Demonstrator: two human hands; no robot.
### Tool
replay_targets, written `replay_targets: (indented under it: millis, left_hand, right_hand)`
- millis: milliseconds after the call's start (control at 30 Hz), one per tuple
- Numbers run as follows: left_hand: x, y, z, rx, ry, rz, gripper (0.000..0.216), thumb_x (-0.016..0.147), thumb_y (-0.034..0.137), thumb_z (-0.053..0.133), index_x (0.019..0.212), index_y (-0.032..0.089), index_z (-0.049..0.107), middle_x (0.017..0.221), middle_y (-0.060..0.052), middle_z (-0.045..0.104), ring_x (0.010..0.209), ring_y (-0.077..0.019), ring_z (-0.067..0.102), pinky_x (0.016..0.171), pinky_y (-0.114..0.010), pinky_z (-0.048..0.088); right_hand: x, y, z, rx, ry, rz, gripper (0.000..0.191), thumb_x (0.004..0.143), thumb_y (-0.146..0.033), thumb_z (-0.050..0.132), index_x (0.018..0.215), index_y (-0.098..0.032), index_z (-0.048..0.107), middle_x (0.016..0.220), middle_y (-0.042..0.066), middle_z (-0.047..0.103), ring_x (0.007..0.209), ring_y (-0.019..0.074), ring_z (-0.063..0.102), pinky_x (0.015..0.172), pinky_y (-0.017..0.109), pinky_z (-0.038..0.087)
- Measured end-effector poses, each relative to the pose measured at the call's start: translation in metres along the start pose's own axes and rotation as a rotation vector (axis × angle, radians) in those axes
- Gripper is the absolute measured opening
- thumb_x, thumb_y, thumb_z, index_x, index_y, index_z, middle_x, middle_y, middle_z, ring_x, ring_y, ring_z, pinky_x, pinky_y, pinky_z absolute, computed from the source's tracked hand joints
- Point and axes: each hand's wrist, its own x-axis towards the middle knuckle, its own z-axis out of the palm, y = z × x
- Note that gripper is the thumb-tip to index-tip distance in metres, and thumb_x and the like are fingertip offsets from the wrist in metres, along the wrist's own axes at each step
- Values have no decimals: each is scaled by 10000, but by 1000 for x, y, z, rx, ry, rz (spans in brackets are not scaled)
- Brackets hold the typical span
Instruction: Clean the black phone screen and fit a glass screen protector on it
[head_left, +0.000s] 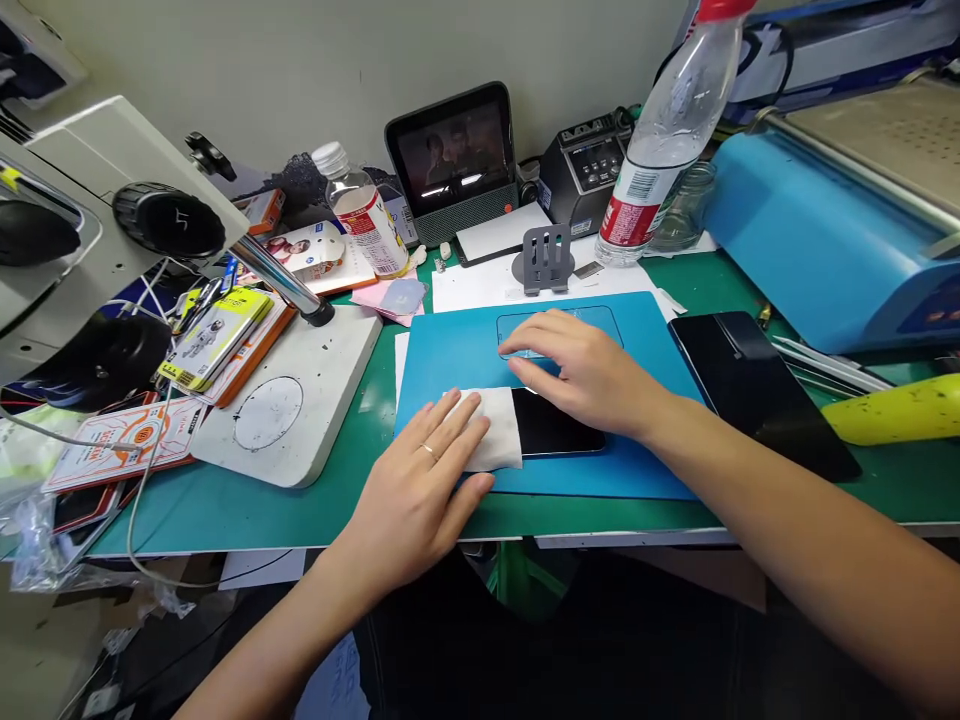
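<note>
A black phone (pixel 556 424) lies face up on the blue mat (pixel 637 470), its left part under a white wipe (pixel 501 440). My left hand (pixel 422 478) rests on the left side of the wipe, fingers stretched out, a ring on one of them. Above the phone's upper edge is my right hand (pixel 574 368), its fingers loosely curved and thumb apart, with nothing visible in them. Whether it touches the phone I cannot tell. Partly behind it, a clear phone-shaped sheet with a dark outline (pixel 606 320) lies on the mat.
At left stands a microscope base (pixel 300 440) beside stacked boxes (pixel 217 340). Along the back are a bottle (pixel 364 215), a smart display (pixel 454 160), a grey phone stand (pixel 546 262) and a taller bottle (pixel 660 160). To the right are a dark flat panel (pixel 757 390), a yellow-green handle (pixel 900 410) and a blue machine (pixel 825 240).
</note>
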Motion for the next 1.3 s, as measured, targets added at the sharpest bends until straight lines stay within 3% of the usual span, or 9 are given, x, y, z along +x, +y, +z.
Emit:
replay_targets:
  millis: [200,467,600,800,1067,1300]
  left_hand:
    - [13,12,18,92,-203,-3,737,1125,570,333,1622,26,368,1721,-209,356,1619,-348,332,1283,-513,418]
    - [29,46,32,24,-261,-100,1090,997,848,256,1650,-23,302,1749,-236,237,1655,-377,206,1325,-539,320]
    - [29,53,32,38,-256,-84,1033,1025,809,246,1661,-3,290,1767,-204,214,1668,-334,178,1346,-484,284]
    - [5,30,25,90,-222,-199,928,1077,716,249,1650,-13,282,1750,-250,250,1657,-360,207,1319,-537,339]
    - [32,50,39,111,-229,-198,1007,1056,757,207,1633,-63,296,1743,-278,234,1647,-407,207,1320,-566,326]
    - [-3,34,23,121,-217,-231,890,1090,660,324,1673,-1,198,1739,-283,263,1650,-392,213,1291,-595,376]
  right_hand:
    - [-1,1,0,19,25,34,191,1027,-237,583,1057,-163,756,1057,130,792,1042,279,714,933,435,561]
    - [0,1,-1,11,70,51,199,1025,-264,574,1057,-190,757,1071,120,793,1050,290,716,947,470,560]
    - [0,4,-5,-14,82,83,196,1019,-296,586,1057,-218,762,1075,108,796,1039,302,721,931,496,566]
    - [0,2,-5,-14,91,74,210,1025,-294,576,1049,-205,764,1052,111,791,1027,291,714,937,478,562]
    - [-1,2,-5,-1,74,96,192,1022,-310,582,1017,-226,755,1043,113,788,1032,304,713,945,515,562]
    - [1,-1,-5,0,59,61,205,1042,-302,550,1031,-245,747,1051,95,776,1029,291,701,966,509,552]
